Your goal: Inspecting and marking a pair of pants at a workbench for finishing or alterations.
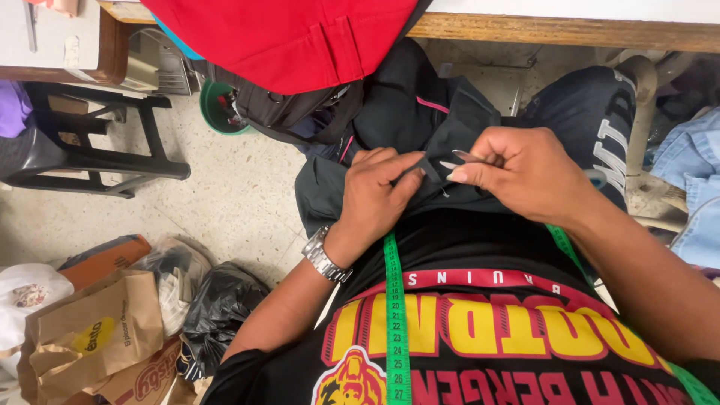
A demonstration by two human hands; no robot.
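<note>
A dark grey garment (pixel 409 112) with a thin pink stripe lies across my lap. My left hand (pixel 375 191), with a metal watch on its wrist, pinches a fold of this fabric between thumb and fingers. My right hand (pixel 525 172) is closed around small metal thread snips (pixel 459 159), whose pointed tips touch the pinched fold. A green measuring tape (pixel 395 315) hangs around my neck and down over my black printed shirt.
Red fabric (pixel 292 37) drapes off the wooden table edge (pixel 562 30) above. A black plastic stool (pixel 90 150) stands at left. Paper and plastic bags (pixel 97 322) crowd the floor at lower left. A green bucket (pixel 217 109) sits under the table; denim (pixel 694 187) lies at right.
</note>
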